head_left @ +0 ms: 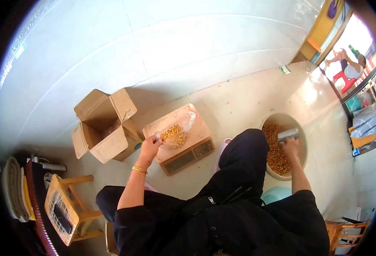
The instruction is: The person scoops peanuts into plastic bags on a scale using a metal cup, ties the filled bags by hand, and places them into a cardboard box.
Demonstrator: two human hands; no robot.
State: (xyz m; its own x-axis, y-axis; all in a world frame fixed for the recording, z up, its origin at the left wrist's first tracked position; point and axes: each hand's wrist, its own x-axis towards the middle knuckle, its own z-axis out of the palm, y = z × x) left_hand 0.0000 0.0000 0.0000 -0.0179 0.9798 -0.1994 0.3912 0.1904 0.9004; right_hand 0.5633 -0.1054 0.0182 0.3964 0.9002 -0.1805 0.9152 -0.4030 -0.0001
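My left hand [151,147] pinches the edge of a clear plastic bag [189,123], which lies on the pan of a weighing scale [200,119]. Yellow-brown kernels [171,135] fill part of the bag. On the right, my right hand [290,147] grips a metallic scoop [288,134] inside a round tub [303,158]. Brown kernels [276,155] lie in the tub beneath and beside the scoop. The scale's display and keypad face my body.
An open cardboard box [109,146] stands left of the scale. A wooden stool [70,181] is at the lower left. A pale green round object [276,195] sits below the tub. Another person [353,68] sits on a red stool beyond the doorway at the upper right.
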